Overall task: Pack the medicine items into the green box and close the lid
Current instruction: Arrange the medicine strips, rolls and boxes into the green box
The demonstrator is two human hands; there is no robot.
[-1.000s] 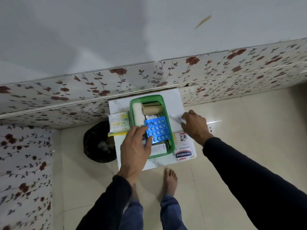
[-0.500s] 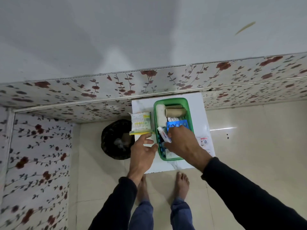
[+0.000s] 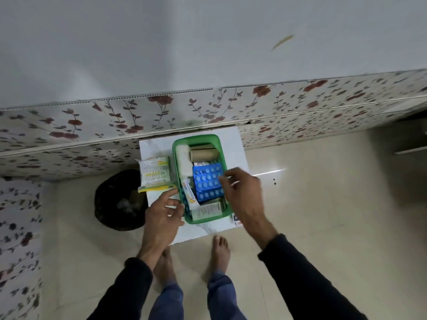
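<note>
The green box (image 3: pixel 198 137) stands open on a small white table (image 3: pixel 233 139). Inside lie a white gauze roll (image 3: pixel 183 163), a brown bandage roll (image 3: pixel 204 154), a blue blister pack (image 3: pixel 208 182), a white ointment tube (image 3: pixel 189 195) and a white carton (image 3: pixel 206 211). My left hand (image 3: pixel 165 212) rests at the box's near left corner, fingers apart, holding nothing. My right hand (image 3: pixel 242 192) hovers over the box's right rim, fingers spread and empty. A green-yellow medicine packet (image 3: pixel 156 173) lies left of the box. A red-white plaster box (image 3: pixel 236 220) peeks out under my right wrist.
A black bin (image 3: pixel 120 200) sits on the floor left of the table. The flowered wall panel (image 3: pixel 208 107) runs right behind the table. My bare feet (image 3: pixel 220 252) stand on the tiled floor at the table's near edge.
My right hand brought the white tube from the table's right side, laid it in the box's left part and let go. It now lifts to the right; my left hand stayed at the box's corner.
</note>
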